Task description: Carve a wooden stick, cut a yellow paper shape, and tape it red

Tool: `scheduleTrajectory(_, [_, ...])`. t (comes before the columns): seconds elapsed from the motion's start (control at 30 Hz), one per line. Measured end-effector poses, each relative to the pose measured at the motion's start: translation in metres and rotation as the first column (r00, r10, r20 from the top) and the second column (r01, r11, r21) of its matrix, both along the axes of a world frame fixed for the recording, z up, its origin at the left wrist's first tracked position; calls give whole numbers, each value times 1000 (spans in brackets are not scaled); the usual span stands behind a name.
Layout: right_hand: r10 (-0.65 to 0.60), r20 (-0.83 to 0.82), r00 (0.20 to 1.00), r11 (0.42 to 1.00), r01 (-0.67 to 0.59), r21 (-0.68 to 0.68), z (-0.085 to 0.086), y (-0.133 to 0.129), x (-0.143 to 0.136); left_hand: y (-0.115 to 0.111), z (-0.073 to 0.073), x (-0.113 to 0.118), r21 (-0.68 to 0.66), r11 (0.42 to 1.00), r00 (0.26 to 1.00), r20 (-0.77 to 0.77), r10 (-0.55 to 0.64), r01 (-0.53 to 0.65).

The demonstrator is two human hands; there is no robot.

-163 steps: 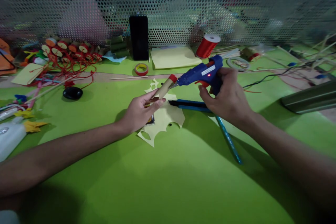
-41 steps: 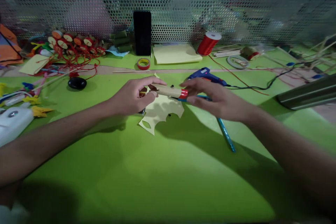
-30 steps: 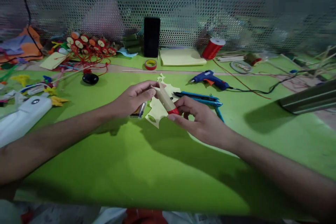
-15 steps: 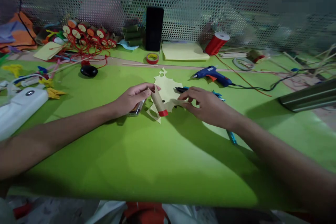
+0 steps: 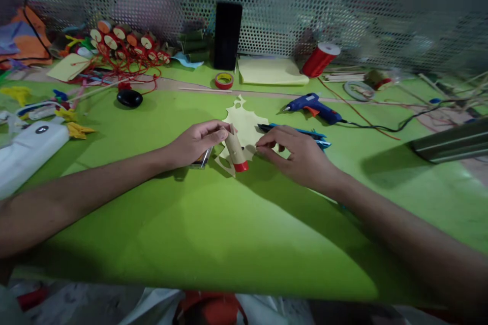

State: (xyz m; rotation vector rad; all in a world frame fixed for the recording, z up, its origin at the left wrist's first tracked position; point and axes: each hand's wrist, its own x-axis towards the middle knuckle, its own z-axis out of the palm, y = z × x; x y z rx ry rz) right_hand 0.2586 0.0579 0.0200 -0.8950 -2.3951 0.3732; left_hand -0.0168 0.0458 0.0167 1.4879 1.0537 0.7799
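My left hand [image 5: 208,138] is closed on the upper end of a cardboard tube [image 5: 236,150], tilted, its lower end wrapped in red. Small dark dots show on the tube's side. Just right of the tube, my right hand [image 5: 293,155] has thumb and forefinger pinched together; whatever lies between them is too small to make out. Beneath and behind the tube lies a pale yellow sheet of paper [image 5: 247,124] with a scalloped, cut-out edge. A small clear case [image 5: 201,160] is partly hidden under my left hand. Dark and blue pen-like tools [image 5: 320,138] lie behind my right hand.
A blue glue gun [image 5: 314,107] lies right of centre, its cord running right. Farther back are a tape roll [image 5: 223,80], an upright phone [image 5: 227,35], a red thread spool [image 5: 321,60] and several red-strung tubes [image 5: 122,43]. A black mouse-shaped object [image 5: 129,98] sits left.
The view has shifted slightly. My left hand and the tube have moved a little to the right, and the tube stands somewhat more upright. My right hand's fingertips have drawn closer together near it.
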Motion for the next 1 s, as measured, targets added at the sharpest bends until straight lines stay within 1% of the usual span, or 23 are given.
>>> scheduleTrajectory(0.07, [33,-81,996,994,-24,108,4,-8,-7,1,-2,1,18,1000,1000,22,4,-5])
scheduleTrajectory(0.1, [65,-95,993,982,-47,181,5,-12,-11,2,-4,2,34,999,999,39,5,-7])
scheduleTrajectory(0.2, [134,-51,990,914,-104,392,2,-19,-20,4,-8,4,69,998,996,86,5,-10])
scheduleTrajectory(0.27, [142,-29,989,874,-112,473,-3,-21,-23,5,-10,4,50,999,995,99,6,-11])
scheduleTrajectory(0.3, [134,-26,991,866,-104,489,-6,-21,-23,5,-10,5,34,999,995,102,4,-8])
scheduleTrajectory(0.43, [106,-10,994,887,-90,453,-11,-20,-22,5,-11,5,31,999,992,125,-22,18])
scheduleTrajectory(0.5, [112,-15,994,889,-93,449,-12,-20,-22,5,-11,5,34,999,993,118,-29,26])
scheduleTrajectory(0.73, [146,-32,989,831,-105,546,-11,-19,-22,8,-14,5,71,996,994,93,-55,49])
scheduleTrajectory(0.8, [143,-21,990,825,-107,555,-9,-20,-19,8,-15,4,83,995,994,91,-65,57])
scheduleTrajectory(0.93, [75,72,995,879,-100,467,-7,-20,-17,9,-15,5,75,996,994,90,-56,49])
scheduleTrajectory(1.0, [68,106,992,892,-109,439,-8,-20,-20,8,-14,6,64,996,994,95,-59,53])
